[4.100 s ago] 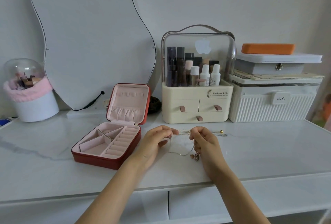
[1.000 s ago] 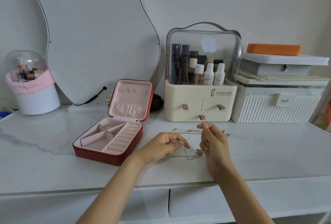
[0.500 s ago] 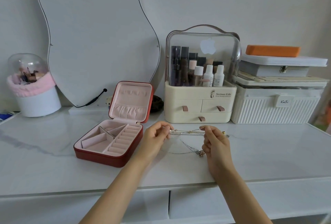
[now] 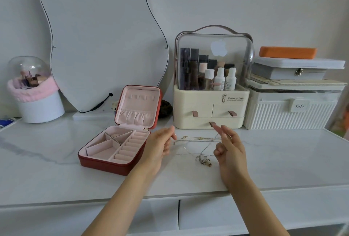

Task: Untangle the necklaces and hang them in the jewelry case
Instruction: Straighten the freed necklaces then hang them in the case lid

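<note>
Head view, left to right. Toward the desk's [image 4: 47, 160] back-left corner stands a white tub [image 4: 40, 106] with a pink fluffy rim, and a wavy mirror [image 4: 102, 37] leans on the wall behind. Left of centre lies the jewelry case [image 4: 117, 149], red outside and pink inside, its lid upright with a row of small hooks near the top; nothing hangs there yet.

Just right of the case is the left hand [image 4: 157, 147], thumb and forefinger closed near the end of a fine chain stretched taut across the gap. Whether the tips truly pinch it is hard to tell, as they are blurred. The necklaces [image 4: 200, 146] span between the hands near the middle of the desk, some strands lying on the surface, with a bunch of pendants [image 4: 204, 161] resting toward the front. The right hand [image 4: 229, 150] holds the other end, two fingers [image 4: 225, 132] extended upward and the rest curled.

Risks, as I judge them: pulling the taut strand harder could tighten the knot by the pendants or snap a thin link. A slipping grip would let the strands fall back together. Dragging the pendants might catch another chain.

Behind stand a cream cosmetics organiser [image 4: 209, 109] and stacked white boxes [image 4: 290, 111] toward the back-right corner.
</note>
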